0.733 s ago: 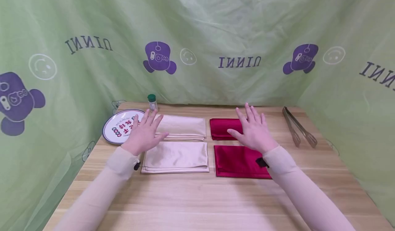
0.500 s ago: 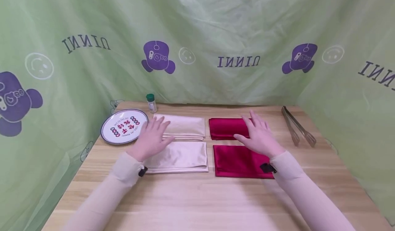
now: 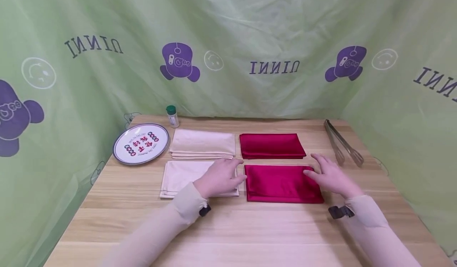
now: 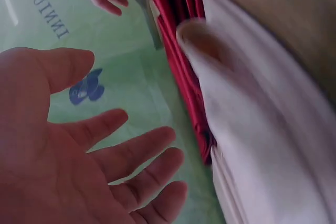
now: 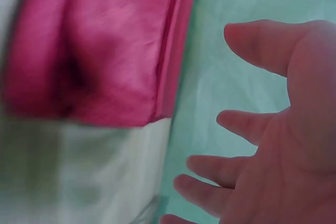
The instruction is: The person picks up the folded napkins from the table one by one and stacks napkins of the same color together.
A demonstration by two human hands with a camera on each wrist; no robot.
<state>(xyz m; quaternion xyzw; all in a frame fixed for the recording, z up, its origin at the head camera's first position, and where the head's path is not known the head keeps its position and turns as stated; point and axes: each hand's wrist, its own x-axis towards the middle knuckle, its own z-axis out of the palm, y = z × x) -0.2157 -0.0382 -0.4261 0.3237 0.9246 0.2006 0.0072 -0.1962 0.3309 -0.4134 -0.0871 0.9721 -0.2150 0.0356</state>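
The left grip [image 3: 219, 176] has moved right, over the near pale cloth [image 3: 180, 175]; the right grip [image 3: 333, 176] outward, by the near red cloth [image 3: 280, 183].

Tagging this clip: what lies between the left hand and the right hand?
The near red folded cloth lies between the left hand and the right hand, as the head view shows.

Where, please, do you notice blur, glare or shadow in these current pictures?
Head view: the left sleeve is smeared, pale glare washes the near tabletop, a shadow lies beside the right sleeve; left wrist view: a pale cloth is blurred; right wrist view: the red cloth is blurred, the right hand sharper.
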